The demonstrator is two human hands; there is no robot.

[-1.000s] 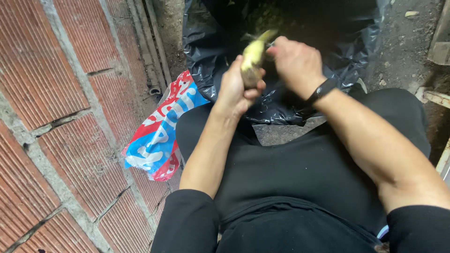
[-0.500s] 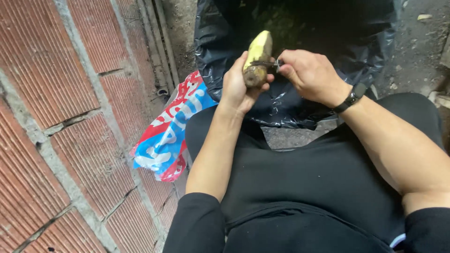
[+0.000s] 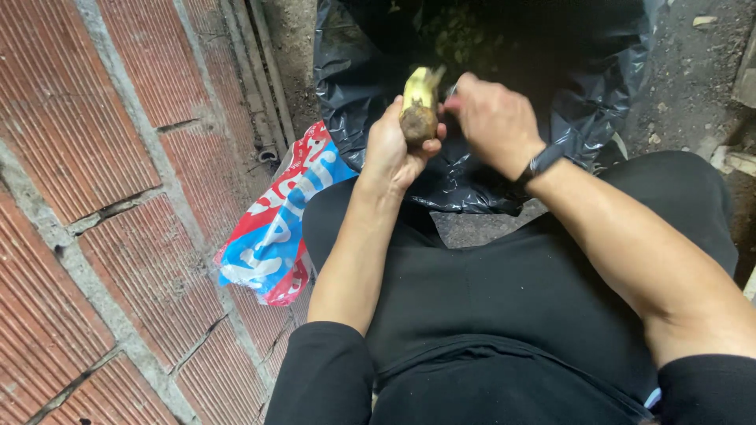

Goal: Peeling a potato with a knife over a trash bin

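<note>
Position: seated person viewed from above, both forearms extended forward over the lap toward an open black plastic bag (image 3: 370,86) on the ground.
Left hand: left hand (image 3: 391,149) is wrapped around the lower end of a partly peeled root vegetable (image 3: 419,106), thumb and fingers closed on it from below and behind.
Right hand: right hand (image 3: 492,118) is closed into a loose fist just beside the vegetable's upper part, knuckles up; a thin dark tip shows at the fist's front edge, apparently a small blade or peeler, too small to confirm. Grip closed; its contents cannot be told with certainty.
Object condition: lower part of the vegetable is brown and rough-skinned; upper part is bare pale yellow.
Object location: held in the air over the bag's mouth, not resting on anything.
Key relation: long axis stands near upright, tilted slightly away from the person; the bare end points up, the skinned end sits in the left palm. The right hand lies to the vegetable's right, level with the bare upper section, nearer to that end than the left.
Bag contents: greenish-yellow scraps lie inside, detail unclear.
Surroundings: a red, white and blue printed bag (image 3: 272,228) lies against a brick wall (image 3: 94,197) to the left. A dark wristband (image 3: 542,164) sits on the right wrist.
</note>
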